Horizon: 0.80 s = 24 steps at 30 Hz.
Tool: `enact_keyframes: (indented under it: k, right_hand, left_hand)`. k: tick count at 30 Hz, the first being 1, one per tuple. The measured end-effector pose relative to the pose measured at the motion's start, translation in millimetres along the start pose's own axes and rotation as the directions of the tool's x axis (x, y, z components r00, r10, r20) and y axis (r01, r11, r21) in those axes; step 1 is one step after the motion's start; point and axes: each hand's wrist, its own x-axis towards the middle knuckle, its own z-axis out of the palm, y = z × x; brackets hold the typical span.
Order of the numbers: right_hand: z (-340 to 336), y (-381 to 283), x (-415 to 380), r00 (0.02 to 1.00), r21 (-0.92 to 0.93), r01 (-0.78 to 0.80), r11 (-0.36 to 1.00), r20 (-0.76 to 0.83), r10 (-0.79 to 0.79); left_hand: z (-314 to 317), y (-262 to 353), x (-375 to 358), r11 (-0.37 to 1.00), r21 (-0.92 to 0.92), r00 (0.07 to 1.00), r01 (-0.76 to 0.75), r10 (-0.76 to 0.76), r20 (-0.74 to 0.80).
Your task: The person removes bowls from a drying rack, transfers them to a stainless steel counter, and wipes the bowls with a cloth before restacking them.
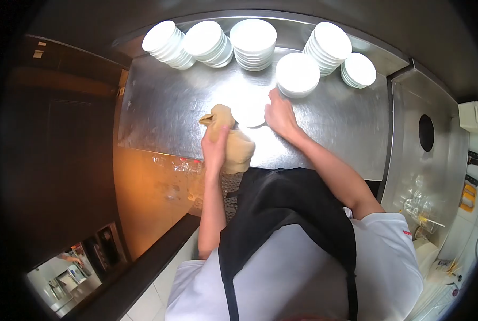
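Note:
My left hand (213,150) is wrapped round a tan cloth (240,151), which bunches above the thumb and hangs down on the right. Between my hands is a white dish (249,111), so washed out by glare that its far rim blends into the shiny metal counter (164,101). The cloth's upper part lies against the dish's left side. My right hand (281,116) is closed at the right edge of this dish, its fingertips partly hidden. Just beyond my right knuckles stands a short stack of white bowls (297,74).
Along the back stand more stacks of white bowls: a left one (165,43), a second (209,44), a middle one (253,43), a tall one (329,45) and a small one (358,70). To the right is a metal sink unit (410,144) with a dark round hole (426,132).

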Motion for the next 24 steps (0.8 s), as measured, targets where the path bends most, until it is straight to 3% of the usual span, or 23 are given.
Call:
enact_keyframes:
  k: [2,4,8,14,20,23,24]
  right_hand:
    - [4.5,3.0,-14.1,0.998,0.032,-0.038,0.999,0.044,0.037]
    - [-20.6,-19.7,-19.4,0.992,-0.164,0.031,0.986,0.123,-0.011]
    - [-16.8,-18.2,-3.9,0.969,-0.347,0.230,0.909,0.168,-0.181]
    - [-12.3,-3.4,3.5,0.947,-0.268,0.297,0.917,0.209,-0.245]
    - [-18.5,-12.5,-4.7,0.956,-0.199,0.257,0.946,0.196,-0.219]
    - [-18.7,-10.4,-6.5,0.986,-0.025,0.164,0.986,0.040,-0.163]
    - [-18.4,-9.1,-7.9,0.991,0.052,0.132,0.990,-0.034,-0.131]
  left_hand:
    - [13.3,3.8,1.2,0.948,0.305,0.992,-0.097,0.115,-0.043]
    - [24.4,26.8,-2.9,0.746,0.652,0.969,-0.133,0.236,-0.072]
    - [28.1,29.8,19.6,0.590,0.784,0.965,-0.193,0.257,0.045]
    - [31.8,39.5,28.3,0.542,0.791,0.948,-0.283,0.285,0.143]
    - [25.9,27.9,34.0,0.638,0.694,0.905,-0.333,0.424,0.044]
    - [12.0,50.1,12.6,0.962,0.191,0.961,-0.197,0.228,-0.157]
    - [9.7,45.1,2.7,0.926,0.219,0.930,-0.309,0.342,-0.135]
